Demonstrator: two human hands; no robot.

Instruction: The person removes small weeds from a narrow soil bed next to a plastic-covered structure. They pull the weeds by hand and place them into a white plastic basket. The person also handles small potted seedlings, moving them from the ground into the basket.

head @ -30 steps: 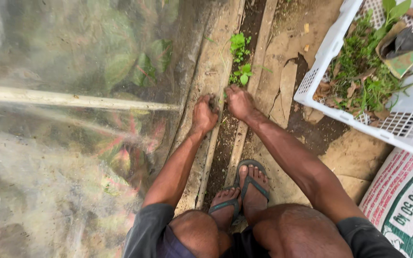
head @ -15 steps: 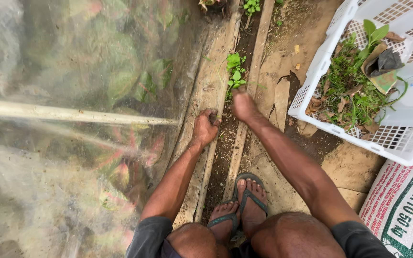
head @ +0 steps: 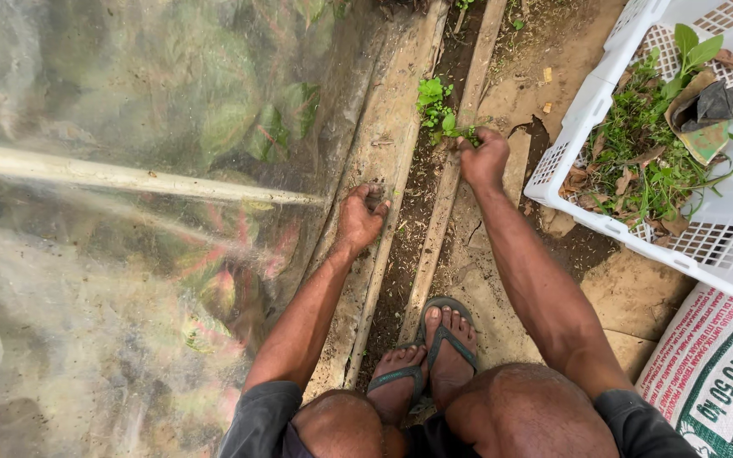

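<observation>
I squat over a narrow soil strip (head: 417, 203) between two weathered planks. My right hand (head: 484, 157) is closed around the base of a small green weed (head: 436, 106) growing in that strip. My left hand (head: 360, 219) rests palm-down on the left plank (head: 383, 144), fingers spread, holding nothing. My feet in flip-flops (head: 439, 348) stand on the soil strip just below.
A white plastic basket (head: 587, 110) with pulled weeds and leaves sits at the right. A printed sack (head: 723, 373) lies at the lower right. Clear plastic sheeting (head: 129, 254) over leafy plants, with a pale pipe (head: 129, 174) across it, covers the left.
My right hand has reached forward along the soil strip and closed on the green weed. My left hand has stayed on the plank, and the view has shifted forward.
</observation>
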